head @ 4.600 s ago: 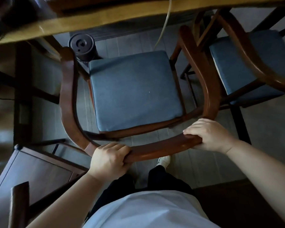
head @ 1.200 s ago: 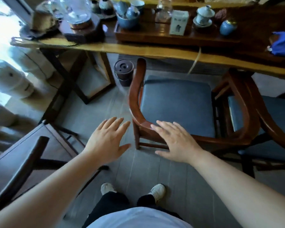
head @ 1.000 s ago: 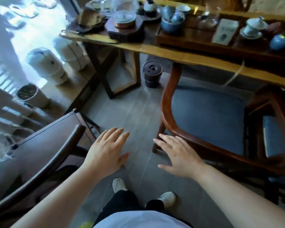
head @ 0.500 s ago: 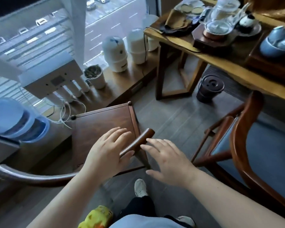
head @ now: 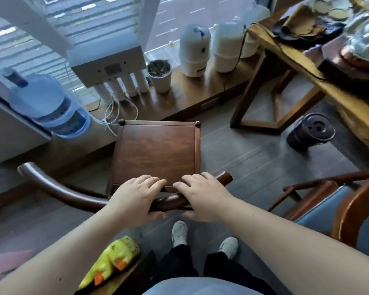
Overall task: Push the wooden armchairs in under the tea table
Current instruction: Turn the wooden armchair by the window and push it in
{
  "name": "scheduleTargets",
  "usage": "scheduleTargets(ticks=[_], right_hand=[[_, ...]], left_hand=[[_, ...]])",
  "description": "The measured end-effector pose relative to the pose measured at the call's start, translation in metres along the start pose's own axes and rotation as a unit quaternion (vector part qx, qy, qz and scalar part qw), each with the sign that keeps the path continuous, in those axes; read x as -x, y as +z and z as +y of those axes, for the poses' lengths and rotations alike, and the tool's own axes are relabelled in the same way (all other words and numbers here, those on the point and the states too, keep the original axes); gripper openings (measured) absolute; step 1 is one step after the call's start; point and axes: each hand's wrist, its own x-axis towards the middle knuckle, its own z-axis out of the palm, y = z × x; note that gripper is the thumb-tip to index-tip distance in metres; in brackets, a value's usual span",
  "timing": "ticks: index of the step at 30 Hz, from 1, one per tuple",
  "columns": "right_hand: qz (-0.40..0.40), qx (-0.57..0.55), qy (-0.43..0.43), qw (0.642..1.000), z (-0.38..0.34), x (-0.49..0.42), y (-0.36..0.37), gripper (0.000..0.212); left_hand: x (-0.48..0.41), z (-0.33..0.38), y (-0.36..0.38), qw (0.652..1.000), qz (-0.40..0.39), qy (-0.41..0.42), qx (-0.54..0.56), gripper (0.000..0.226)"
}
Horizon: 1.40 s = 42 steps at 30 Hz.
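Note:
A dark wooden armchair with a bare wooden seat (head: 156,152) stands in front of me, facing the window and away from the tea table (head: 303,62) at the upper right. Its curved back rail (head: 58,188) runs across below the seat. My left hand (head: 134,199) and my right hand (head: 202,196) lie side by side on that rail, fingers over the top and thumbs underneath. A second armchair with a blue cushion (head: 349,211) sits at the right edge, by the table.
A dark lidded bucket (head: 310,133) stands on the floor beside the table's leg frame (head: 256,107). Along the window ledge are a water bottle (head: 49,103), a filter unit (head: 109,64), a plant pot (head: 159,75) and white tanks (head: 194,50). A yellow duck toy (head: 113,258) is at my lower left.
I have let go of the blue-cushioned armchair and turned left towards the window. Both hands, open a moment ago, have come down onto the dark armchair's back rail.

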Motion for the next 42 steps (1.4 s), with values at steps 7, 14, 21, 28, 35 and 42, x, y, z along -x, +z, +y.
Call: scheduleTargets(ticks=[7,14,21,28,35,42], right_hand=[[-0.074,0.029,-0.055,0.995,-0.016,-0.034,0.000,0.036],[-0.171,-0.016,-0.049,0.984,-0.024,-0.057,-0.010,0.023],[-0.219,-0.035,-0.014,0.975,-0.025,-0.065,-0.011,0.019],[-0.207,-0.015,0.014,0.978,-0.009,-0.043,-0.011,0.019],[-0.231,-0.033,0.053,0.971,0.023,-0.003,-0.012,0.018],[-0.226,-0.060,0.098,0.967,0.061,0.050,-0.008,0.020]], left_hand=[[0.032,-0.012,0.025,0.997,-0.045,-0.065,-0.012,0.074],[0.043,-0.027,0.024,0.995,-0.046,-0.085,-0.032,0.033],[0.043,-0.025,0.031,0.996,-0.038,-0.080,-0.027,0.029],[0.025,-0.001,0.026,0.998,-0.010,-0.066,-0.020,0.031],[-0.012,0.031,0.025,0.999,-0.018,-0.013,-0.029,0.035],[-0.055,0.079,0.012,0.996,-0.075,0.030,-0.032,0.026]])
